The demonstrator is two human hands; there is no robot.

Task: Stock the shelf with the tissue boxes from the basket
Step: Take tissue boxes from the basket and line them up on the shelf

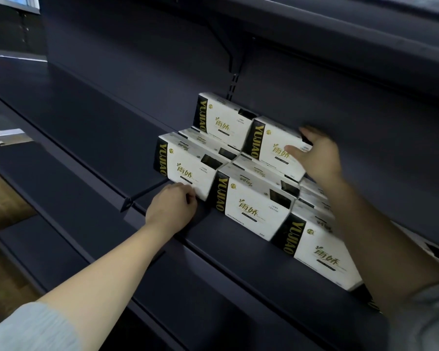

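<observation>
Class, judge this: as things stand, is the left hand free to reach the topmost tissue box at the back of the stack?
Probably yes: the left hand grips only the front-left box's lower corner, and the topmost tissue box stands uncovered above it.

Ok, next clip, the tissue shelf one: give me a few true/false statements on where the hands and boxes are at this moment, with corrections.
1. The left hand grips the lower front corner of the leftmost tissue box. True.
2. The right hand hangs idle below the shelf. False: it reaches up to the upper-row tissue box, fingers spread over its front and right end.
3. Tissue boxes on the shelf stand in more than one tier. True.
4. The basket is in view beside the boxes. False: no basket shows in this view.
5. The boxes are blue with silver lettering. False: they are white with a black end panel and gold lettering.
</observation>
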